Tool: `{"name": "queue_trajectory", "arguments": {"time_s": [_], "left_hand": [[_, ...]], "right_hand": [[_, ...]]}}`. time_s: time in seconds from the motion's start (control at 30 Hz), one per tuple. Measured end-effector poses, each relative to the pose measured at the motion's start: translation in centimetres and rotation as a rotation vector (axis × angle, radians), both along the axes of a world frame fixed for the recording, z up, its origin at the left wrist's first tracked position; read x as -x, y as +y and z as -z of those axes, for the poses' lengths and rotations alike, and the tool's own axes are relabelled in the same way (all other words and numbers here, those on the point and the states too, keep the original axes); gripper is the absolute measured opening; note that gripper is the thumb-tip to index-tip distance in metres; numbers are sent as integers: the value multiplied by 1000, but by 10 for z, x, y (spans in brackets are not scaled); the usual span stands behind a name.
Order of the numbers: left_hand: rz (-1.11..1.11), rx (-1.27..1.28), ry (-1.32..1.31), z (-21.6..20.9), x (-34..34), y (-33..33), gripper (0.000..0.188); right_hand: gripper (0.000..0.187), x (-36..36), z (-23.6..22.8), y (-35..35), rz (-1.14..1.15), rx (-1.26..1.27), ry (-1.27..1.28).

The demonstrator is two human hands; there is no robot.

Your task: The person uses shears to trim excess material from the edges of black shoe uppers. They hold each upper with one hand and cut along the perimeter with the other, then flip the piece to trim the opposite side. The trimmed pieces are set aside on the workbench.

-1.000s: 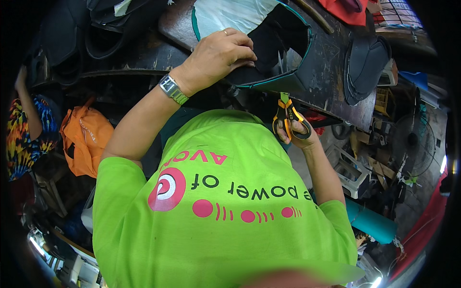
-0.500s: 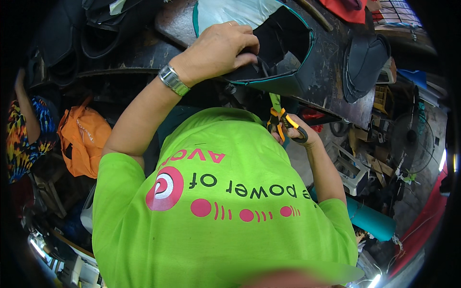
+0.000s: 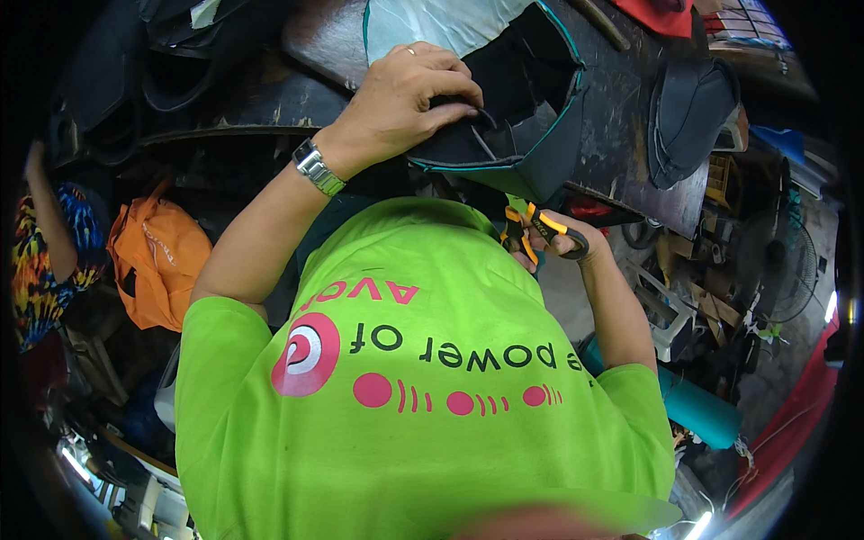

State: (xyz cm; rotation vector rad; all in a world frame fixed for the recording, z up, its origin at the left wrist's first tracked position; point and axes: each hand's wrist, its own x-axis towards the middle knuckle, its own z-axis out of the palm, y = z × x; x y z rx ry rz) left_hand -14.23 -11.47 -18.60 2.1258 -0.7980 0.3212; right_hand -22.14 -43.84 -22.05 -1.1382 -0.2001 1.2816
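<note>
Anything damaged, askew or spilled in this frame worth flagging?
Mostly wear and clutter. The dark table has pale, scuffed patches toward its right end, as if the finish were worn. On the floor to the right, loose scraps lie jumbled near a fan. I see no spill.

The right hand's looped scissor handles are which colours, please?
The looped scissor handles are black and yellow-orange, best seen in the head view.
</note>
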Motion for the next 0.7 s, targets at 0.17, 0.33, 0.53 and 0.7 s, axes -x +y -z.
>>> {"name": "queue_trajectory", "arguments": {"time_s": [0.17,0.33,0.53,0.7], "left_hand": [[73,1,-25,2,0,8,18],[140,23,-40,4,-2,13,25],[213,24,-149,7,-3,14,27],[237,15,-153,6,-3,15,28]], "right_hand": [[104,-3,24,-3,0,-248,321],[100,-4,43,-6,46,-375,473],[88,-1,45,-7,126,-370,487],[81,-3,46,-4,74,-408,462]]}}
